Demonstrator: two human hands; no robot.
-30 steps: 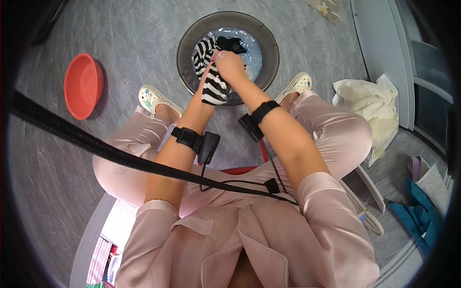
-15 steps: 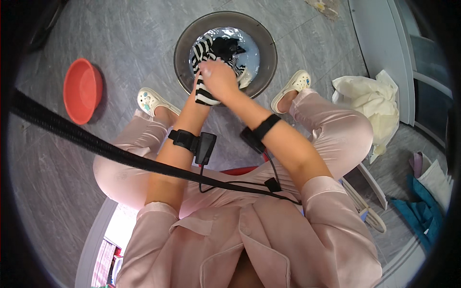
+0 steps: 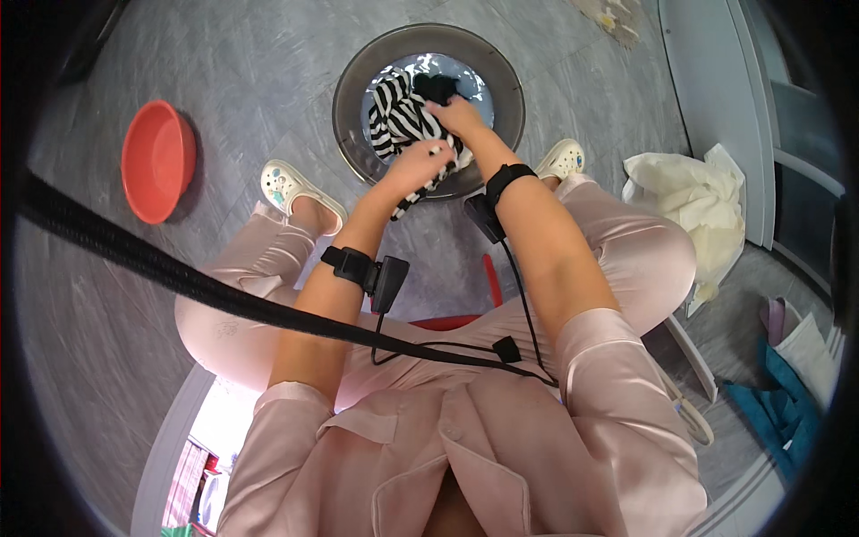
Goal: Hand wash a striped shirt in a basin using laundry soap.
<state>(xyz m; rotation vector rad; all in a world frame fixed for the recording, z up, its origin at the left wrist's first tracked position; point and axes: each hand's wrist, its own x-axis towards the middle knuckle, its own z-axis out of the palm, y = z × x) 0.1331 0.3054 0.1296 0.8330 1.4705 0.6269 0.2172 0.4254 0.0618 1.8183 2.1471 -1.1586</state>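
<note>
A black-and-white striped garment [image 3: 391,112] lies bunched in bluish water inside a grey basin [image 3: 350,116] on the floor. Dark cloth [image 3: 436,88] shows at its far side. At the near rim, my left hand [image 3: 419,166] is closed around a fold of the stripes, and an end of the fabric hangs over the rim below it. Farther in, my right hand [image 3: 458,117] pinches the garment near the dark cloth; its fingertips are partly hidden by the fabric. Something pale shows between my hands, too small to name.
A red plastic basin [image 3: 159,163] stands on the grey floor at the left. My feet in cream clogs [image 3: 300,195] flank the grey basin. Crumpled cream cloth [image 3: 687,201] lies beside a pale cabinet at right, with teal cloth [image 3: 777,407] nearer me. A black cable [image 3: 179,273] crosses the view.
My hands were together at the near rim and are now apart: the right has moved away and to the right, the left slightly nearer. More of the striped garment is spread in the basin.
</note>
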